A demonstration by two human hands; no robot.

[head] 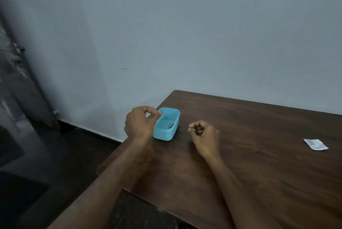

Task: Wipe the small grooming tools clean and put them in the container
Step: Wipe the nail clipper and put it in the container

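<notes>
We start at the blue container [166, 124], which sits near the left edge of the tabletop [249, 154], open at the top. Inside it we see a dark, slim shape lying against the right wall, likely one of the grooming tools, though the view is too soft to name it.

Our left hand [139, 122] hovers at the container's far left corner, its grip narrow: thumb and forefinger are pinched together right over the rim, perhaps on something very small, but we cannot tell what, if anything, sits between them. We judge that this hand is there to drop or steady something at the box.

Our right hand [202, 133] hangs just right of the container, fingers curled in, with a small pale scrap at the fingertips, probably the wipe.

Further out, a torn white sachet [315, 144] lies well apart at the right of the tabletop. Nothing stands between the hands and the container. Beyond are a plain wall and dark floor.
</notes>
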